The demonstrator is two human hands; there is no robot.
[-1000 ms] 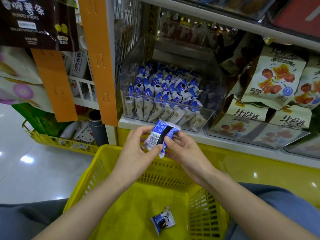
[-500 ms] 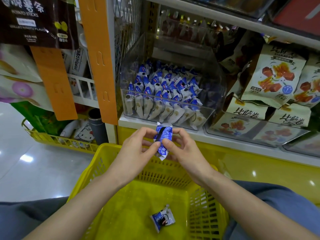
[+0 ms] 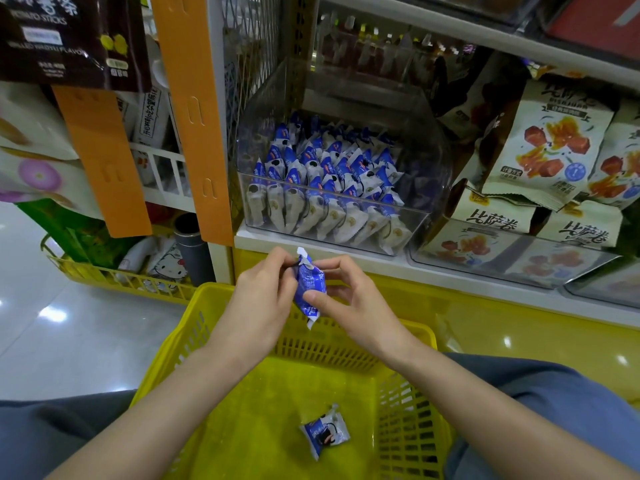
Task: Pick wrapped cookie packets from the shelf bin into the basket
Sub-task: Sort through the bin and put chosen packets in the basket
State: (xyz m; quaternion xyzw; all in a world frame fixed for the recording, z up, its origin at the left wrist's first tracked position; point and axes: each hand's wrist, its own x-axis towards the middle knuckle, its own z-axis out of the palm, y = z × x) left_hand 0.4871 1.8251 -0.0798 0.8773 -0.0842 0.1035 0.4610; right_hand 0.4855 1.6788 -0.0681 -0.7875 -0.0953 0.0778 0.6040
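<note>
A blue-and-white wrapped cookie packet (image 3: 309, 285) stands upright between both hands, above the far rim of the yellow basket (image 3: 162, 362). My left hand (image 3: 258, 301) pinches its upper left edge. My right hand (image 3: 349, 306) pinches its lower right side with thumb and fingers. Another packet (image 3: 325, 432) lies on the basket floor. The clear shelf bin (image 3: 420, 188) just above my hands holds several rows of the same packets (image 3: 325, 181).
Cream snack bags (image 3: 550, 143) fill a clear bin to the right. An orange shelf post (image 3: 194, 116) and wire mesh stand left of the cookie bin. A low yellow wire basket (image 3: 114, 275) with goods sits on the shiny floor at left.
Both hands have turned the packet from a tilted, face-on position to upright and edge-on. They stayed above the basket's far rim. The packet in the basket has not moved.
</note>
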